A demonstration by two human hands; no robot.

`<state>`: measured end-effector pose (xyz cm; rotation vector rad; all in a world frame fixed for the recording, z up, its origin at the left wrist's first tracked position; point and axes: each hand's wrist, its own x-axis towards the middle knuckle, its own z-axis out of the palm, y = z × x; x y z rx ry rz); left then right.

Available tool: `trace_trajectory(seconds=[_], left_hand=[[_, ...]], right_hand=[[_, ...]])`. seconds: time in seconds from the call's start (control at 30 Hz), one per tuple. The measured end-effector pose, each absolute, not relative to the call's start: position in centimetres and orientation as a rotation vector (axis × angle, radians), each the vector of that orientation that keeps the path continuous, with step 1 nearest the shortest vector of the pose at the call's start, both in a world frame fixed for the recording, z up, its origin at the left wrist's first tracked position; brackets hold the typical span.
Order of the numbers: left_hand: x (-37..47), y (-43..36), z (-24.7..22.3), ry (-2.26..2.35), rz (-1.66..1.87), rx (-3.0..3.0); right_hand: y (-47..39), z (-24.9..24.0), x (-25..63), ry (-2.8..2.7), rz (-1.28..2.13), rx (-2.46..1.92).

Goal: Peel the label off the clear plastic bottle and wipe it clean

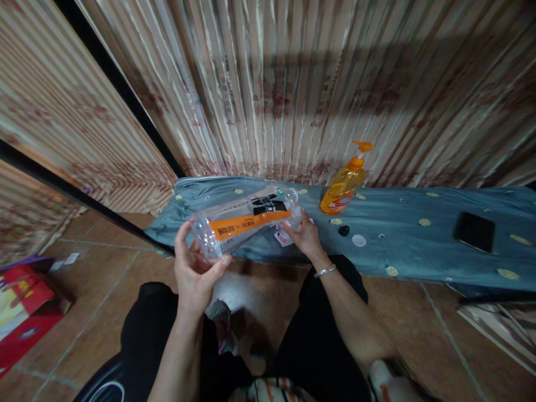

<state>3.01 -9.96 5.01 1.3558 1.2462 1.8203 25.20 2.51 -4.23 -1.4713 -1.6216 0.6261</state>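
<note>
A clear plastic bottle (240,223) with an orange and black label lies tilted sideways between my two hands. Its base end is gripped by my left hand (196,265), with the fingers curled round the far side and the thumb along the near edge. At the neck end, my right hand (305,234) holds on; some of its fingers are hidden behind the plastic. Just below the bottle, close to my right fingers, a small pink and white packet (283,235) partly shows. The bottle is held above the edge of a blue-green cloth-covered surface (402,223).
A pump bottle of orange liquid (341,187) stands right of my hands. Near it lie a small black cap (344,230) and a white disc (359,240). Farther right is a black phone-like object (475,231). Striped curtains (293,100) hang behind; a red box (29,312) sits on the floor.
</note>
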Motion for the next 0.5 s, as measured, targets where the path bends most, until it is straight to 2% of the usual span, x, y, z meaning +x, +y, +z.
trace_trajectory(seconds=[0.5], left_hand=[[2.94,-9.89,5.19,1.268,1.831,1.387]], right_hand=[[2.56,-4.29,25.16,-1.602,0.617,-1.491]])
